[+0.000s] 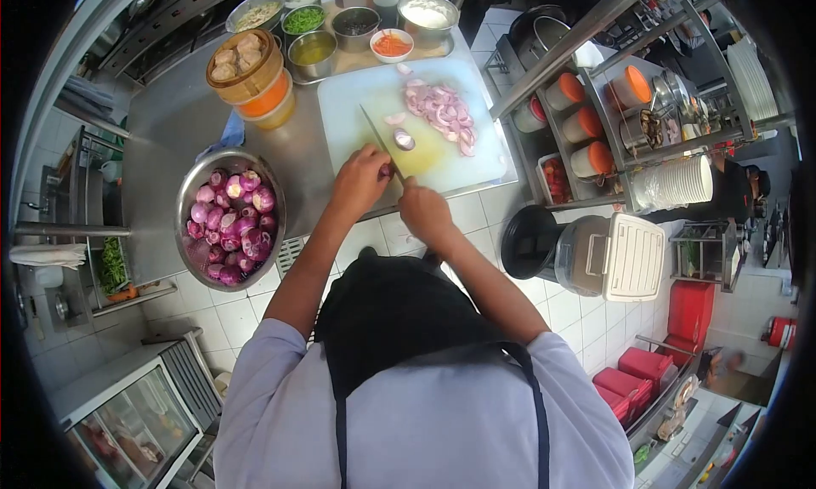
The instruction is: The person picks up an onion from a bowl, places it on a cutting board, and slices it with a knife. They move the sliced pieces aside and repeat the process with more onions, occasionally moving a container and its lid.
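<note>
My right hand (423, 208) grips the handle of a kitchen knife (379, 140), whose blade points up and left across the white cutting board (340, 106). Just left of the blade, my left hand (364, 179) has its fingers closed on a red onion (387, 171), mostly hidden under them. Right of the blade lies a cut onion piece (404, 139) with its pale face showing. A pile of sliced onion (440, 113) spreads over the board's right half. To the left, a steel bowl (189, 249) holds many peeled red onions (231, 221).
Behind the board stand bowls of chopped greens (303, 19), shredded carrot (392, 43), yellow liquid (313, 51) and white food (427, 14). A bamboo steamer (246, 68) sits at the back left. Shelving with orange-lidded tubs (582, 125) flanks the table's right side; a black bin (529, 241) is below.
</note>
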The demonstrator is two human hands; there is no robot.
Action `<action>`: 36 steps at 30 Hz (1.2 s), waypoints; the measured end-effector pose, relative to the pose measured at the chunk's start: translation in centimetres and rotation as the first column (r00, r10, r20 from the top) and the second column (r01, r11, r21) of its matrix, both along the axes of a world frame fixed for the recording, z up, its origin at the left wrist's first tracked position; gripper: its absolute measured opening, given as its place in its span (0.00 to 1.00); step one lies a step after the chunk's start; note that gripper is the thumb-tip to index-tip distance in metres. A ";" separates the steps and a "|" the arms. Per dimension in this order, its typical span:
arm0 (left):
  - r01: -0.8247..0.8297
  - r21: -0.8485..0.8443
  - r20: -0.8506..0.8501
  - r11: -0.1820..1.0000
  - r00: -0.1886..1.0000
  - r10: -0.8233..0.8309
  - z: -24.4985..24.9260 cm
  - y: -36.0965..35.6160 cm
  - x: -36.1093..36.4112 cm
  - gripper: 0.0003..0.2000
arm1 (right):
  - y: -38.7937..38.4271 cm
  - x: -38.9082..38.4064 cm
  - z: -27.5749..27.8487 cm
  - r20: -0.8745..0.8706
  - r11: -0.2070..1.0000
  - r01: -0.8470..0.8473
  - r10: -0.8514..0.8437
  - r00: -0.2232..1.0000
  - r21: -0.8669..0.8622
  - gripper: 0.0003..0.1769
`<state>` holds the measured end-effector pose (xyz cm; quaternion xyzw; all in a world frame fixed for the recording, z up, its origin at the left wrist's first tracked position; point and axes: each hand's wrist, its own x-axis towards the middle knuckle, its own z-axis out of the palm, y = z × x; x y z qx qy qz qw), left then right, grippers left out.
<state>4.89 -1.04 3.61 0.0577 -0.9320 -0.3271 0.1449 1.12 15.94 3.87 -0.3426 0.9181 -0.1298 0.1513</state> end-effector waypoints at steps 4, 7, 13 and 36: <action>0.035 0.017 0.041 0.999 0.999 -0.036 -0.7 -0.1 0.1 0.09 | 0.3 -1.7 1.8 -0.046 0.999 -0.044 0.043 0.998 -0.022 0.09; 0.028 0.038 0.026 0.999 0.999 -0.029 -0.2 0.0 0.2 0.09 | 0.6 -0.8 2.1 -0.017 1.000 -0.022 0.022 1.000 0.012 0.10; -0.001 -0.007 0.008 1.000 1.000 0.001 -0.4 -0.1 0.2 0.09 | -1.2 -1.8 -1.5 0.026 0.999 0.010 -0.009 1.000 -0.043 0.12; -0.005 0.064 -0.008 0.998 1.000 0.006 -0.6 -0.2 1.0 0.12 | -1.1 -2.0 4.3 0.102 0.998 -0.052 0.047 0.994 0.043 0.14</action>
